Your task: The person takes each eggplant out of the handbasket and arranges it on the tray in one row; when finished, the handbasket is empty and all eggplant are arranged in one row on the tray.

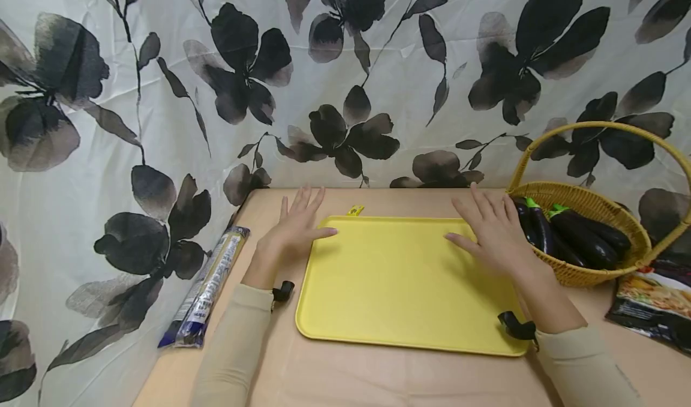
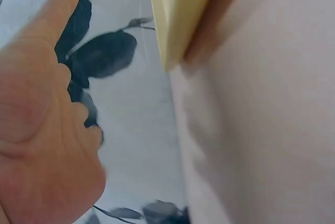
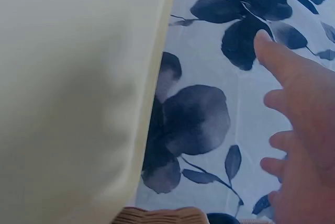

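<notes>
A yellow rectangular tray (image 1: pixel 405 287) lies flat on the table in the head view. Near its far left corner is my left hand (image 1: pixel 294 224), fingers spread and thumb pointing toward the rim. My right hand (image 1: pixel 491 230) hovers over the tray's far right corner, also with fingers spread and a shadow beneath. Both hands hold nothing. The left wrist view shows the left hand (image 2: pixel 47 124) apart from the tray's edge (image 2: pixel 180 14). In the right wrist view, a gap separates the right hand (image 3: pixel 303 124) from the tray (image 3: pixel 68 77).
At right stands a wicker basket (image 1: pixel 583 194) with a tall handle, holding several eggplants (image 1: pixel 585 236). A dark food packet (image 1: pixel 653 308) lies beside it. Along the left edge lies a long silver-blue package (image 1: pixel 207 287). A small yellow object (image 1: pixel 355 210) shows behind the tray; floral cloth (image 1: pixel 345 83) hangs behind.
</notes>
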